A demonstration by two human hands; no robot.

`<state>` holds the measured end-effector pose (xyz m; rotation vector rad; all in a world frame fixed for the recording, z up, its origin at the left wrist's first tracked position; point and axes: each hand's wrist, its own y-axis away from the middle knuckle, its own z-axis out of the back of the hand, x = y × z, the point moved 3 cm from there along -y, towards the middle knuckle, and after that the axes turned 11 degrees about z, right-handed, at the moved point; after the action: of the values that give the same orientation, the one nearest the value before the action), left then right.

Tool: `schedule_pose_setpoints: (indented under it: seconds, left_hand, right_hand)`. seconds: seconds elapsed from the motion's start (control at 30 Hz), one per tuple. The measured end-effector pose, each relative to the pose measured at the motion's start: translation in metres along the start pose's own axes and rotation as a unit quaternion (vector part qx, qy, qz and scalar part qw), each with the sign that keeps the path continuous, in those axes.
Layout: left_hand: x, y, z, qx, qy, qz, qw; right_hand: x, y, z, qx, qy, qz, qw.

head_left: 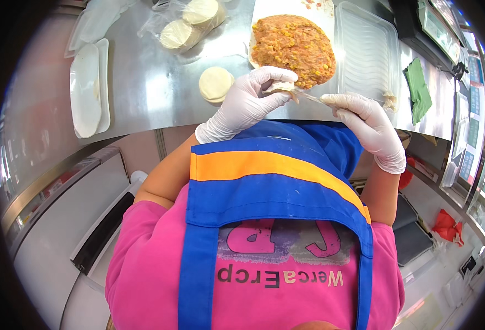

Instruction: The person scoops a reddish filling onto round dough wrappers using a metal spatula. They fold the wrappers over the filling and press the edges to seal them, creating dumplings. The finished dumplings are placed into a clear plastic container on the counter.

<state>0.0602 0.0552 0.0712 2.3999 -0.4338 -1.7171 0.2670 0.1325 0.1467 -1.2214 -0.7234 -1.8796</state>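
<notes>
My left hand point(253, 97), in a white glove, pinches a pale dough wrapper point(281, 86) just in front of a mound of filling. My right hand point(362, 117), gloved too, grips a thin, clear-looking spatula or stick point(308, 96) whose tip meets the wrapper. The fingers partly hide what lies inside the wrapper. Orange minced filling point(294, 47) with yellow bits is heaped on a white tray point(290, 8). Left of my left hand lies a small stack of round dough wrappers point(215, 83).
A clear ribbed plastic tray point(366, 53) with a small pale piece point(390, 101) at its near corner stands right of the filling. Beyond it are a green cloth point(418, 90) and a dark device point(436, 31). Bagged wrappers point(180, 35) and white trays point(86, 90) sit left.
</notes>
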Motion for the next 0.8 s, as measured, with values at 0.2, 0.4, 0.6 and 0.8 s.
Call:
schedule_pose_setpoints:
  seconds: [0.2, 0.4, 0.6, 0.8]
  left_hand:
    - [0.008, 0.000, 0.003, -0.012, -0.121, -0.034, 0.992]
    - [0.006, -0.001, -0.001, -0.033, -0.179, -0.097, 0.978]
    - [0.007, -0.002, -0.002, 0.000, -0.249, -0.176, 0.952]
    - [0.006, -0.001, 0.000, 0.009, -0.199, -0.145, 0.969]
  right_hand:
    - [0.008, -0.007, 0.002, 0.047, 0.091, 0.031, 0.994]
    - [0.010, -0.009, 0.002, 0.063, 0.091, 0.036, 0.993]
    - [0.004, -0.007, -0.003, 0.061, 0.080, 0.016, 0.995]
    - [-0.003, 0.004, 0.009, -0.023, -0.104, -0.041, 0.993]
